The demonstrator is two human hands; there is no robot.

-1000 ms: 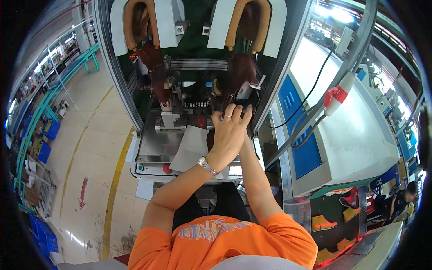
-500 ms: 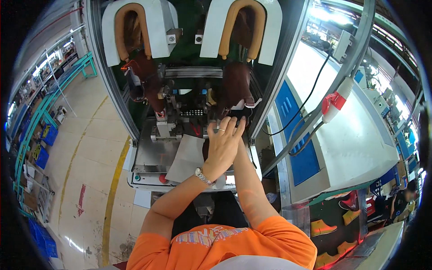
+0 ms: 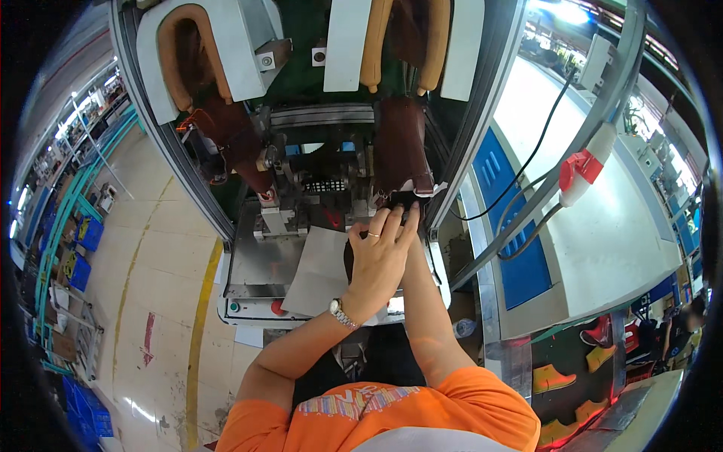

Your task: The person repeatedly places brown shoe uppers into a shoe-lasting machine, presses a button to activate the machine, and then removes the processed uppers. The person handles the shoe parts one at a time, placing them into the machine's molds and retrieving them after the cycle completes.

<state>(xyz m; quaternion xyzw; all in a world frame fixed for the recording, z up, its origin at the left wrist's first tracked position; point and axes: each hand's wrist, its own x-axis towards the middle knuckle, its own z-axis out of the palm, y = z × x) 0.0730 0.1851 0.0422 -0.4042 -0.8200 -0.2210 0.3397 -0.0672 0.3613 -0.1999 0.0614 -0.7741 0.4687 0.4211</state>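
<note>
A dark brown leather boot upper point(image 3: 399, 143) hangs over the right station of the machine, its lower edge showing a pale lining. My left hand point(image 3: 380, 260), with a ring and a wristwatch, reaches to that lower end, fingers bent around a dark part there. Under and behind it is my right hand, mostly covered; only its forearm point(image 3: 425, 309) shows plainly, so its grip is hidden. A second brown upper point(image 3: 230, 139) sits on the left station, out of reach of both hands.
White blocks with tan U-shaped pads point(image 3: 184, 45) stand above both stations. A grey sheet point(image 3: 320, 271) lies on the metal table point(image 3: 260, 264), near a red button point(image 3: 277, 307). A slanted metal post point(image 3: 527, 200) and a red-white plug point(image 3: 580, 177) are at the right. Yellow boots point(image 3: 553, 378) stand lower right.
The whole view has shifted and tilted slightly. Both hands stay at the lower end of the right upper, and my left fingers have shifted slightly there.
</note>
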